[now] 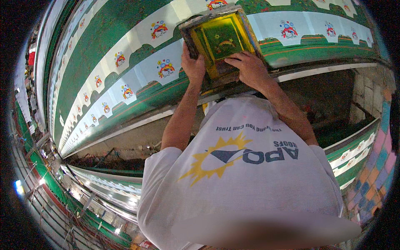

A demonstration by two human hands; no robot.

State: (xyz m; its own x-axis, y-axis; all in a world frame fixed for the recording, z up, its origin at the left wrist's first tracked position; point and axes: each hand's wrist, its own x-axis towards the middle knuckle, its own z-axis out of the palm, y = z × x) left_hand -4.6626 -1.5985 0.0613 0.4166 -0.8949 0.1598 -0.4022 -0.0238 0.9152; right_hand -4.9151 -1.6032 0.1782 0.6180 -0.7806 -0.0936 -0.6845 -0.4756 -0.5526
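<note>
A screen printing frame (pixel 186 35) lies tilted on the long green table, its mesh yellow round a green middle with a small rainbow-shaped design. My left hand (pixel 193 66) is closed round the frame's left side, thumb near the inner edge. On the near right part of the frame is my right hand (pixel 252 71), its index finger reaching over the inside and the other fingers bent at the rim. What lies under the frame is hidden. Left of it is a pale fabric piece (pixel 177 66) with a colourful cartoon print; another printed piece (pixel 271 27) lies to its right.
Rows of printed pale pieces run along the green table (pixel 150 89), whose near edge rail (pixel 112 132) passes in front of me. Behind me stands another table (pixel 112 183) with similar rows. Coloured paving (pixel 371 187) shows at the right.
</note>
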